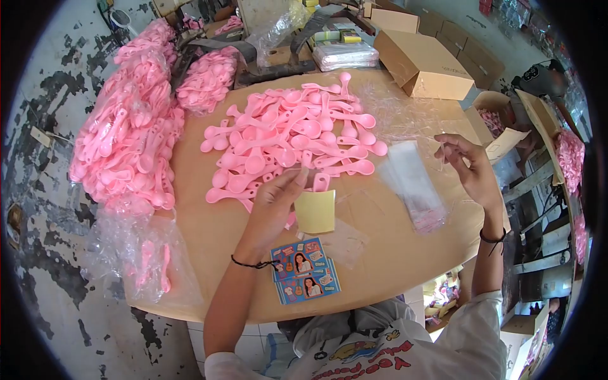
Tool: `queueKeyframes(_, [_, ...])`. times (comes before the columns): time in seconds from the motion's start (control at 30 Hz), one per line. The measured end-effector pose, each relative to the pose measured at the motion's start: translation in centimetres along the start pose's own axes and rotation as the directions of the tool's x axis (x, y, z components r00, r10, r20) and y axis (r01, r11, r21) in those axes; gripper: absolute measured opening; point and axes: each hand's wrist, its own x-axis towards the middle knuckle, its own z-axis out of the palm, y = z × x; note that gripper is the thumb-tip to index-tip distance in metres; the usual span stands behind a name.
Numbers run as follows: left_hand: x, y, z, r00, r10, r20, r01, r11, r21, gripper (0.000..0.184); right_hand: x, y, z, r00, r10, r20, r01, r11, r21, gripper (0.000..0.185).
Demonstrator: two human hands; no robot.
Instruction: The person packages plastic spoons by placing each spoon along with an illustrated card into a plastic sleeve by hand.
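My left hand (283, 192) is closed, its thumb and fingers pinching what looks like a small clear plastic packet. A pale yellow card (315, 212) hangs at its fingertips, and the holed handle of a pink spoon (321, 183) shows just above the card. My right hand (465, 161) is raised at the right, fingers curled and pinched on a thin clear strip (442, 155), hard to make out. Below the left hand lie blue printed cards (305, 270) with pictures of a person and guitars. A pile of pink spoons (285, 136) lies beyond both hands.
Clear flat bags (411, 183) lie below the right hand. Large bags of pink spoons (130, 126) line the left edge, with a loose plastic bag (149, 256) nearer me. A cardboard box (424, 60) and wrapped packs (345, 54) stand at the back. Another person (538, 82) is at right.
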Motion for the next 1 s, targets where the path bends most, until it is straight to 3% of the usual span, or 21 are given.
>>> queueKeyframes(0.03, [0.0, 0.1, -0.1, 1.000, -0.004, 0.016, 0.003, 1.000, 0.011, 0.035, 0.5, -0.7, 0.3, 0.998, 0.027, 0.056, -0.031, 0.997, 0.066, 0.033])
queueKeyframes(0.07, [-0.2, 0.3, -0.2, 1.000, -0.018, 0.023, 0.017, 0.999, 0.034, 0.034, 0.9, -0.7, 1.1, 1.000, 0.004, -0.025, 0.000, 0.988, 0.156, 0.030])
queueKeyframes(0.17, [-0.2, 0.4, -0.2, 0.999, -0.013, 0.037, 0.013, 1.000, 0.000, 0.034, 1.9, 1.9, 0.5, 0.997, -0.051, 0.057, 0.036, 0.972, 0.231, 0.021])
queueKeyframes(0.27, [-0.3, 0.8, 0.2, 0.999, -0.033, 0.033, 0.034, 0.999, -0.025, 0.033, 2.5, 1.7, 0.2, 0.990, 0.050, 0.134, -0.060, 0.995, 0.073, 0.016])
queueKeyframes(0.37, [-0.3, 0.6, 0.0, 0.999, -0.041, 0.032, 0.043, 0.998, -0.039, 0.034, 3.2, -0.7, -0.6, 0.975, 0.022, 0.221, -0.037, 0.997, 0.066, 0.017])
queueKeyframes(0.47, [0.0, 0.2, -0.5, 0.999, -0.017, 0.028, 0.017, 1.000, -0.025, 0.034, 3.3, -4.9, -3.0, 0.895, 0.062, 0.442, -0.084, 0.996, 0.030, 0.018])
queueKeyframes(0.57, [0.2, 0.1, -0.8, 0.998, -0.035, 0.048, 0.035, 0.999, -0.010, 0.033, 5.9, -0.4, -5.7, 0.688, -0.160, 0.708, -0.177, 0.909, 0.377, 0.024])
queueKeyframes(0.6, [-0.2, -0.1, -0.5, 0.997, -0.048, 0.057, 0.049, 0.999, -0.019, 0.033, 6.6, 4.6, -4.6, 0.936, -0.121, 0.331, 0.107, 0.992, 0.061, 0.035])
queueKeyframes(0.67, [-0.2, 0.4, -0.3, 0.998, -0.031, 0.059, 0.033, 0.999, -0.040, 0.033, 6.6, 8.8, -4.2, 0.953, -0.255, 0.166, 0.302, 0.858, -0.416, 0.043])
queueKeyframes(0.73, [-0.1, 0.7, -0.3, 0.998, 0.027, 0.049, -0.027, 1.000, 0.014, 0.034, 6.4, 7.3, -2.8, 0.994, -0.106, -0.029, 0.105, 0.993, -0.055, 0.055])
queueKeyframes(0.83, [-0.1, 0.1, -0.3, 0.999, -0.027, 0.020, 0.026, 0.999, 0.030, 0.035, 4.1, 2.0, -0.5, 0.999, -0.034, -0.017, 0.035, 0.999, 0.018, 0.053])
queueKeyframes(1.0, [-0.7, 0.1, 1.6, 0.992, 0.043, 0.117, -0.035, 0.997, -0.071, 0.038, 1.4, -7.3, 10.7, 0.937, -0.163, 0.308, 0.056, 0.944, 0.327, 0.038])
